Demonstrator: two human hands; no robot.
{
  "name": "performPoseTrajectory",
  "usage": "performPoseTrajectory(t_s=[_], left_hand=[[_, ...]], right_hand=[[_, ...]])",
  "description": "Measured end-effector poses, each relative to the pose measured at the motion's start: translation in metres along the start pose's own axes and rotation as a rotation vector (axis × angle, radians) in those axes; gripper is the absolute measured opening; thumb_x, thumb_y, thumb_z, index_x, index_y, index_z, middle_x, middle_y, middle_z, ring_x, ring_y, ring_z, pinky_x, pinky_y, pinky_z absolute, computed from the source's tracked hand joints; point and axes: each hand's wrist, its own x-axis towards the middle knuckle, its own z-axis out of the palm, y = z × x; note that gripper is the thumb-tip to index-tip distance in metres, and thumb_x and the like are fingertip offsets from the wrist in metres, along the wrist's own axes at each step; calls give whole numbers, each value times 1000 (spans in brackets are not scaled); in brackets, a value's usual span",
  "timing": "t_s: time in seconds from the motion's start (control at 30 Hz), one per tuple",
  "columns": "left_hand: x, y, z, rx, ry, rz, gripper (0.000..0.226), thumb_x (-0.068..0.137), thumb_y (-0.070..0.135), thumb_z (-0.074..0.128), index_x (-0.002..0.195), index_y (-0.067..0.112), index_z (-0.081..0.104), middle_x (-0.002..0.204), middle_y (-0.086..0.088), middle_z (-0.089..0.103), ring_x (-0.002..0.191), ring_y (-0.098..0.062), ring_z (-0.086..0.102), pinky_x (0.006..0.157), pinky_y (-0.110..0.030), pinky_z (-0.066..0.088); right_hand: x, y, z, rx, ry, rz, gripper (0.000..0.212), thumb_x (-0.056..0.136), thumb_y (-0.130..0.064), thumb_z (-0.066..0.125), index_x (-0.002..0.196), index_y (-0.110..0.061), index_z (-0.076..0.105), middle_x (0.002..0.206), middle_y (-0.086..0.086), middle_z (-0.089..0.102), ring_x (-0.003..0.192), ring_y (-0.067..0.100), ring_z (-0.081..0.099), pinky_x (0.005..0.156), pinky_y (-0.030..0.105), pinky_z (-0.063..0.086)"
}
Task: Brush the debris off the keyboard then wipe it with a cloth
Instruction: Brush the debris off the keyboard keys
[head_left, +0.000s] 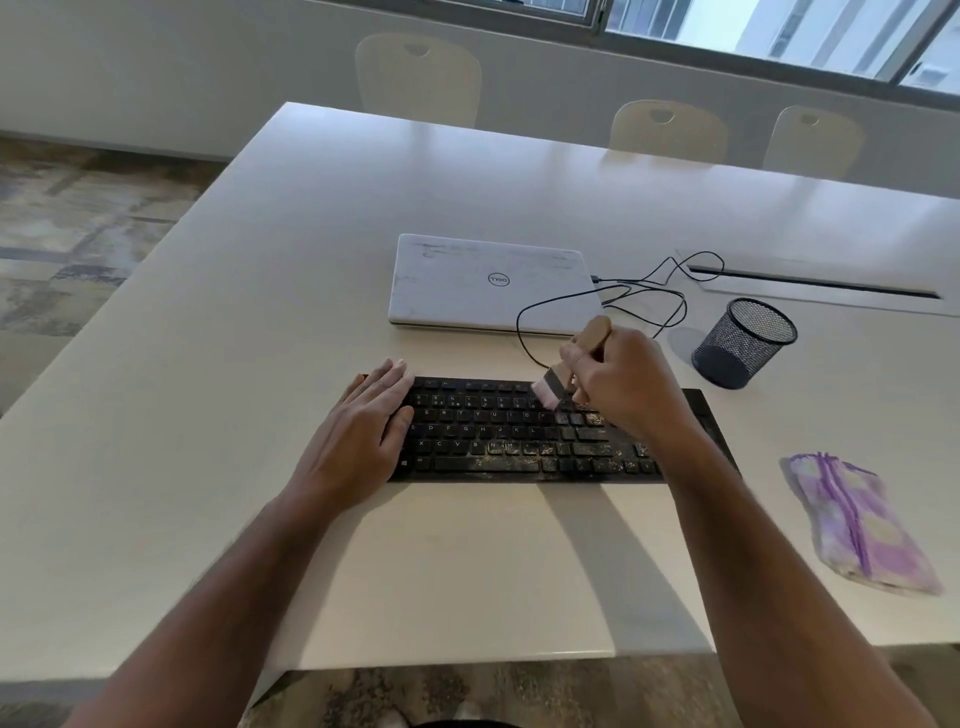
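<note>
Our right hand (623, 379) grips the brush (558, 382), bristles on the keyboard (519, 441) (crumbs dot its lower rows). Our left hand (358, 431) lies flat, fingers together, on its left end. The cloth (862, 525) lies on the desk (260, 312), right.

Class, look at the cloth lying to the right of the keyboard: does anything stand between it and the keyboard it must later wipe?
Nothing visible does. The cloth lies on bare table right of the keyboard. Only the right hand, gripping the brush, works over the keys.
</note>
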Motion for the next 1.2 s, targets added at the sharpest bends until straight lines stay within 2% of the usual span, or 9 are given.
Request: performPoseTrajectory(t_s=[0.2, 0.4, 0.5, 0.6, 0.67, 0.8, 0.9, 1.07, 1.2], left_hand=[[0, -1, 1, 1, -2, 5, 55, 102, 30, 37, 152, 10, 44, 160, -3, 38, 152, -6, 22, 125, -23, 10], [0, -2, 1, 6, 0, 7, 55, 102, 30, 36, 151, 9, 45, 159, -4, 40, 152, -8, 24, 126, -28, 14], [0, -1, 1, 10, 2, 15, 54, 102, 30, 36, 151, 9, 45, 159, -4, 40, 152, -9, 24, 127, -32, 15], [0, -3, 2, 12, 0, 15, 54, 102, 30, 37, 151, 9, 45, 159, -5, 40, 152, -9, 25, 126, -33, 16], [0, -4, 3, 11, 3, 15, 53, 102, 28, 39, 151, 8, 46, 159, -5, 41, 152, -8, 25, 126, -32, 16], [-1, -2, 3, 24, 27, 13, 48, 104, 18, 48, 152, 8, 45, 159, -4, 40, 152, -8, 25, 126, -29, 14], [-2, 0, 1, 28, 44, 3, 48, 104, 17, 48, 151, 8, 45, 159, -5, 41, 152, -7, 25, 125, -22, 12], [-4, 3, 1, 50, 40, -3, 50, 102, 23, 44, 150, 7, 47, 157, -5, 43, 151, -8, 27, 124, -20, 12], [-4, 7, -1, 46, 40, -26, 53, 101, 28, 42, 150, 8, 48, 157, -3, 43, 151, -6, 27, 123, -17, 10]], right_hand=[[-7, 5, 0, -74, -88, 42, 29, 103, -26, 62, 82, -7, 69, 69, 6, 74, 64, 25, 73, 74, 49, 63], [-15, -8, 11, 98, -104, -76, 13, 103, -22, 67, 94, -15, 72, 79, -9, 71, 63, -2, 69, 65, 14, 51], [-15, -4, 7, 19, -174, -35, 11, 103, -25, 68, 94, -20, 73, 80, -9, 72, 69, 5, 70, 71, 25, 55], [-17, 2, -8, -83, -192, 17, 20, 102, -29, 68, 90, -14, 72, 76, -1, 73, 67, 13, 70, 68, 32, 55], [-19, -1, -11, -109, -143, -5, 20, 103, -28, 67, 90, -13, 72, 73, -4, 72, 65, 8, 67, 63, 28, 50], [-27, -16, 7, 143, -137, -78, 15, 105, -19, 65, 94, -10, 72, 70, -7, 67, 61, -4, 66, 59, 10, 48], [-25, -10, 14, 29, -196, -93, 15, 106, -28, 62, 99, -18, 71, 76, -4, 71, 70, 15, 72, 68, 31, 60], [-16, 2, -7, -118, -250, -109, 24, 106, -32, 61, 86, -20, 68, 76, -3, 70, 70, 18, 67, 62, 30, 49], [-18, -1, 2, 122, -282, -155, 18, 104, -29, 66, 88, -25, 72, 84, -2, 75, 74, 23, 71, 73, 44, 59]])
